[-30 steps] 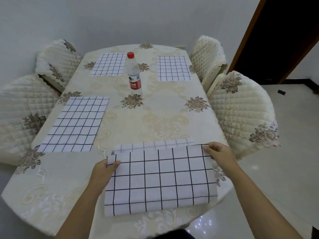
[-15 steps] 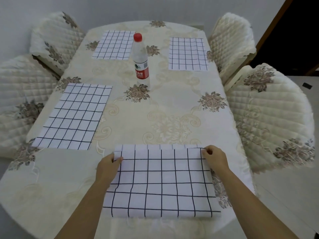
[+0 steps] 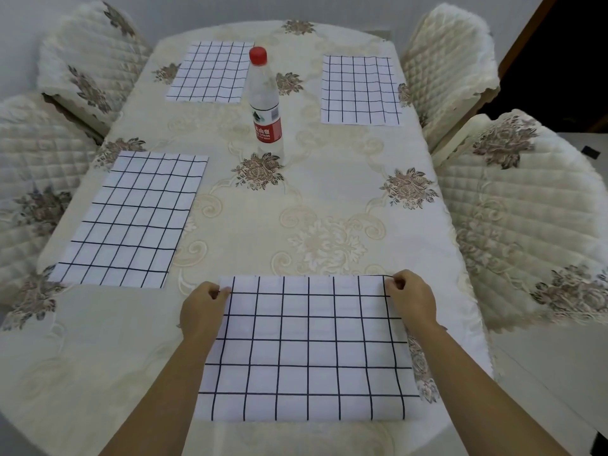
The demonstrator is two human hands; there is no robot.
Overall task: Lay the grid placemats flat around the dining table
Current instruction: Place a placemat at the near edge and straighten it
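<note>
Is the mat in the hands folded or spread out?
Spread out. The near placemat lies flat, whole grid showing; left hand and right hand pinch its far corners.

You have one readable item: the red label (image 3: 267,128) on the water bottle (image 3: 263,90) at your twelve o'clock. Its white Chinese characters include "山泉", with "SPRING" printed beneath. The smaller print below is too fine to read.

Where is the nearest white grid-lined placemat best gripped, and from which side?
Likely its two far corners, reaching from the near side: the white grid-lined placemat is thin and limp; the left hand and right hand pinching there hold it spread.
</note>
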